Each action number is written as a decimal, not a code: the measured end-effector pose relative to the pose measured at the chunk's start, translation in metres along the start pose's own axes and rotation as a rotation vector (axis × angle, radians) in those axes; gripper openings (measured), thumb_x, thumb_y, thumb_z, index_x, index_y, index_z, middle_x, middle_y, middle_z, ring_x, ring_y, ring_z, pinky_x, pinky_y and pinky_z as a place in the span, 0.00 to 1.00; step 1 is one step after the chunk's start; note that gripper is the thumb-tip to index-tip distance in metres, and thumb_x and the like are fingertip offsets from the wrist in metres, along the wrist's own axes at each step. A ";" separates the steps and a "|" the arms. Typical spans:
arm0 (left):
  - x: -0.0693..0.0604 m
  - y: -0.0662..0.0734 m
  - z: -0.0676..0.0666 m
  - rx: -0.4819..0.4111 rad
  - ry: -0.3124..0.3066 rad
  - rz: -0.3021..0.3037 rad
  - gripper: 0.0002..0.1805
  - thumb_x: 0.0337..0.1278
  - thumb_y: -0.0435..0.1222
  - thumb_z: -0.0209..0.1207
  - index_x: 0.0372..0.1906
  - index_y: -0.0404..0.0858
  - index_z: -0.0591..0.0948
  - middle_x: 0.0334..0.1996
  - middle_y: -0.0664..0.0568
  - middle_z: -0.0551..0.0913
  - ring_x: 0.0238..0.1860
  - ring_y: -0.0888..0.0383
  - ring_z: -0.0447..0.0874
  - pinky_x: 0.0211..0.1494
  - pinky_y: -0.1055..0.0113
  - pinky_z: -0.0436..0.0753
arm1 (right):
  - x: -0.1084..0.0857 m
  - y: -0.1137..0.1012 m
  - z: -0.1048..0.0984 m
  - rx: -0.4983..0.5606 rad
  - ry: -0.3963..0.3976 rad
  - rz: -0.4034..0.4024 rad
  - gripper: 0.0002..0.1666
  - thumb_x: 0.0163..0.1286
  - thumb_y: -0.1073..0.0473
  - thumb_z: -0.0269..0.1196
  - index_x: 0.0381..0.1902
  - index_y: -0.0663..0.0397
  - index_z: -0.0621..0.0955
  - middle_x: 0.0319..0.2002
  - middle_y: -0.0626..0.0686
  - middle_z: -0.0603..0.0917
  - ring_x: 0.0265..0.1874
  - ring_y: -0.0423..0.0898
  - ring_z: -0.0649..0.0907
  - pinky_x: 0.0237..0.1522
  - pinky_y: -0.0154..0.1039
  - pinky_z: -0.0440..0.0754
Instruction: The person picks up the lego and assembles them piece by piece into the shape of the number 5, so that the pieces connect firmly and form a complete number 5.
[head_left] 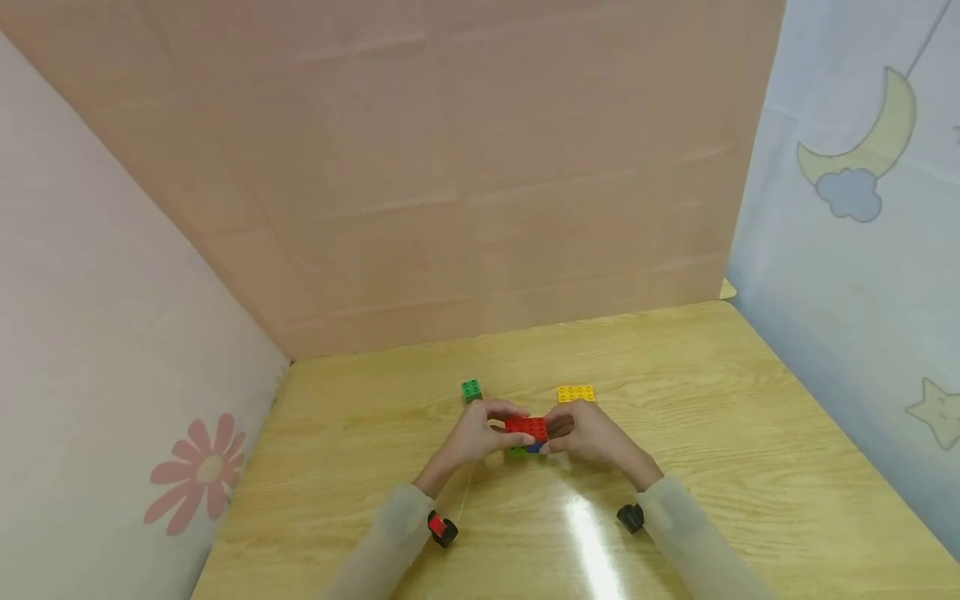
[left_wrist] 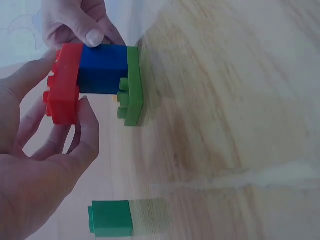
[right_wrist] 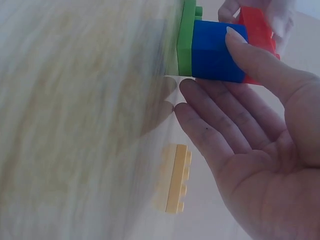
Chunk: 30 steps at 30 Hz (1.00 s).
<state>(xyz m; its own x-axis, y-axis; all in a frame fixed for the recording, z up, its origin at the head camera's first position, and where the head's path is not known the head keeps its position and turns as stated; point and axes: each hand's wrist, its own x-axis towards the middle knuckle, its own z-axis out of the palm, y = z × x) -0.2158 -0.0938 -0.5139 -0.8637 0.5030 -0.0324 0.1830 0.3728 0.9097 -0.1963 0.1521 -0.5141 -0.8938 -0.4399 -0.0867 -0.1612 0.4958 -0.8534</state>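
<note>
Three toy bricks are joined in a stack on the table: a thin light green plate (left_wrist: 135,100) at the bottom, a blue brick (left_wrist: 103,70) on one end of it, and a red brick (head_left: 527,427) on top. The red brick overhangs the blue one, leaving a gap above the bare green studs. My left hand (head_left: 471,437) grips the overhanging end of the red brick between thumb and fingers. From the other side, my right hand (head_left: 592,435) pinches the blue brick, its thumb lying across the blue face near the red one.
A small dark green brick (head_left: 471,391) stands behind my left hand. Beyond my right hand lies a flat yellow brick (head_left: 576,393). The wooden table (head_left: 360,467) meets a pinkish-brown panel (head_left: 480,183) at the back, with patterned panels at both sides.
</note>
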 end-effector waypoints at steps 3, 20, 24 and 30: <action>0.001 0.002 0.005 -0.004 0.029 0.004 0.15 0.57 0.46 0.76 0.49 0.50 0.92 0.51 0.54 0.90 0.47 0.59 0.86 0.42 0.67 0.89 | 0.000 0.000 -0.002 -0.002 -0.008 -0.002 0.17 0.64 0.58 0.77 0.50 0.54 0.89 0.47 0.54 0.93 0.48 0.51 0.91 0.55 0.52 0.90; 0.007 0.024 0.013 0.115 0.036 -0.088 0.06 0.56 0.45 0.77 0.36 0.51 0.92 0.40 0.59 0.90 0.37 0.62 0.85 0.39 0.69 0.87 | -0.003 0.001 -0.005 0.008 -0.021 0.021 0.15 0.63 0.59 0.77 0.47 0.52 0.89 0.46 0.51 0.93 0.48 0.49 0.91 0.55 0.52 0.89; 0.008 0.028 0.011 0.133 0.033 -0.113 0.06 0.55 0.45 0.78 0.35 0.51 0.92 0.41 0.60 0.90 0.37 0.61 0.84 0.36 0.68 0.86 | -0.002 -0.001 -0.006 0.004 -0.014 0.012 0.14 0.63 0.59 0.77 0.47 0.53 0.89 0.46 0.52 0.93 0.47 0.49 0.91 0.55 0.52 0.89; 0.011 0.033 0.008 0.155 0.006 -0.157 0.06 0.55 0.45 0.78 0.33 0.52 0.91 0.40 0.60 0.90 0.36 0.61 0.84 0.35 0.68 0.85 | -0.002 -0.002 -0.006 0.006 -0.017 0.005 0.14 0.64 0.60 0.77 0.48 0.54 0.89 0.46 0.52 0.93 0.47 0.47 0.91 0.54 0.50 0.90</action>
<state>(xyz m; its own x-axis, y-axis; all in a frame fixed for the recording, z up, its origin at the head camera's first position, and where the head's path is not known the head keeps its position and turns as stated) -0.2152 -0.0697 -0.4877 -0.8898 0.4250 -0.1661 0.1155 0.5621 0.8190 -0.1969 0.1563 -0.5089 -0.8876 -0.4497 -0.1000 -0.1538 0.4939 -0.8558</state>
